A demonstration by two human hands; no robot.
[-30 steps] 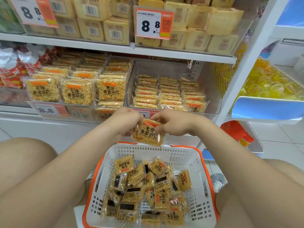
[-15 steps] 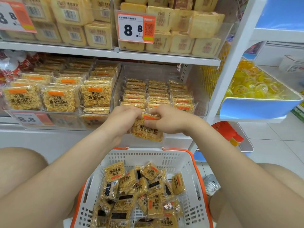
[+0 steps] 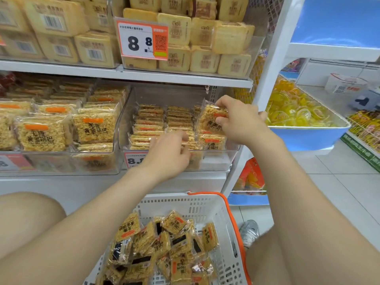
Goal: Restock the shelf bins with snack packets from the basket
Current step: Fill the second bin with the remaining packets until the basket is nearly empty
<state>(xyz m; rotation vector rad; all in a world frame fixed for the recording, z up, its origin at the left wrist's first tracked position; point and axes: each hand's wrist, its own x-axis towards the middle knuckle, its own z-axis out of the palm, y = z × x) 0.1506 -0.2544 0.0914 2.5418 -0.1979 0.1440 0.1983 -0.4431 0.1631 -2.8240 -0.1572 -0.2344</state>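
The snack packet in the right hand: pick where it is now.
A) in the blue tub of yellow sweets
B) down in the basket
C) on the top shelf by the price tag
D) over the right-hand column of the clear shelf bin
D: the right hand pinches the snack packet in its fingers, above the right-hand column inside the clear shelf bin, well above the basket.
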